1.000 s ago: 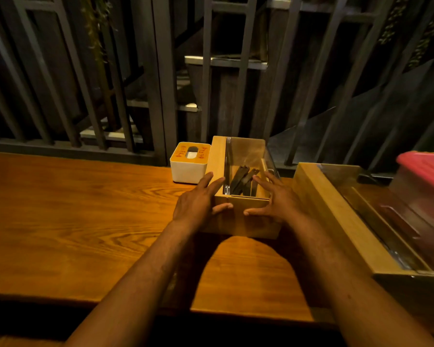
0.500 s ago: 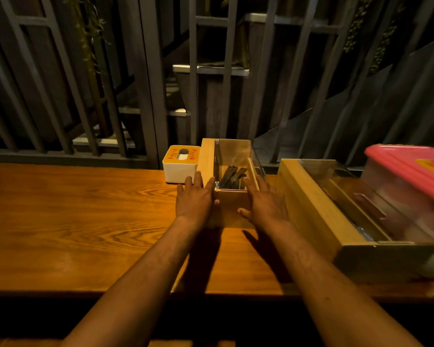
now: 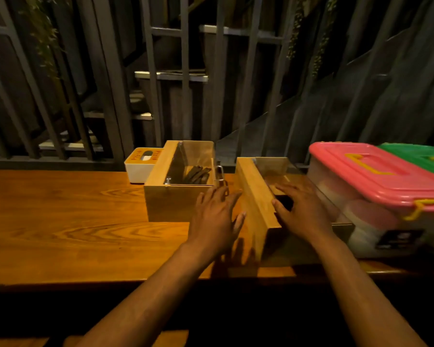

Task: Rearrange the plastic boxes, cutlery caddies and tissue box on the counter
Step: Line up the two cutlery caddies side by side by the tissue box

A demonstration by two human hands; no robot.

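Note:
A white tissue box with an orange top stands at the back of the wooden counter. Touching its right side is a wooden cutlery caddy with a clear lid and dark cutlery inside. A second, longer wooden caddy lies to the right at a slant. My left hand hovers with fingers spread in the gap between the two caddies, thumb by the second caddy's left wall. My right hand rests flat on top of that caddy. A clear plastic box with a pink lid sits against its right side.
A green-lidded plastic box stands behind the pink one at the far right. Dark metal railings run along the counter's back edge. The counter's front edge is close to my body.
Both hands have left the first caddy, which now stands against the tissue box, and moved right to the second caddy. The view has swung right, showing more of the plastic boxes.

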